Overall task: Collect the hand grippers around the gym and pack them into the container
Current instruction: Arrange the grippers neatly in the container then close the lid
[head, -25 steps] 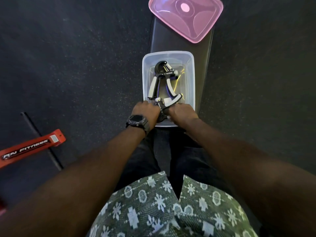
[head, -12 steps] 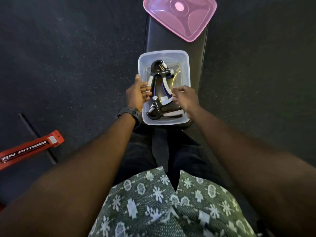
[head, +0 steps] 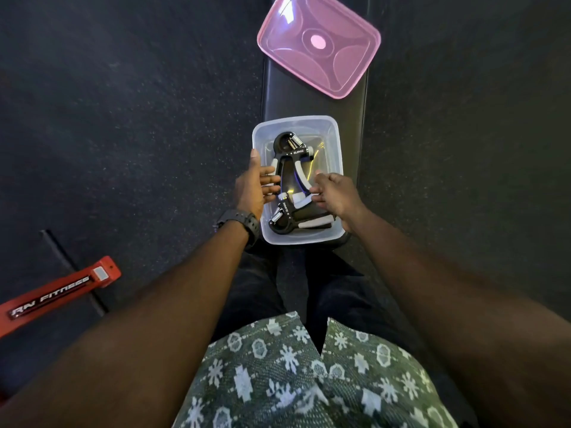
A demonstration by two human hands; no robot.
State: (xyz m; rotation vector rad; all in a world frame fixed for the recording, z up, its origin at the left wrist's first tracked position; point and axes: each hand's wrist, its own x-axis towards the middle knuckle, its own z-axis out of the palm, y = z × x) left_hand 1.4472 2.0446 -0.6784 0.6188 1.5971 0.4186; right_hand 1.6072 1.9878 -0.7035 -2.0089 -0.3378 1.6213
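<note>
A clear plastic container (head: 337,140) rests on a black bench. Inside lie two black hand grippers with grey handles: one (head: 292,156) at the far end, its spring pointing away from me, and one (head: 285,219) at the near end, lying crosswise. My left hand (head: 253,188) is open at the container's left rim, fingers spread toward the far gripper's handle. My right hand (head: 335,194) hovers over the right side, fingertips loosely curled and touching the near gripper's grey handle, without a firm hold.
A pink translucent lid (head: 318,44) lies on the bench (head: 272,97) beyond the container. A red bar marked RN FITNESS (head: 58,293) sits on the dark rubber floor at the left. My legs straddle the bench's near end.
One second ago both hands held the second gripper at the container's near rim. It now lies inside, and both hands have let go and opened.
</note>
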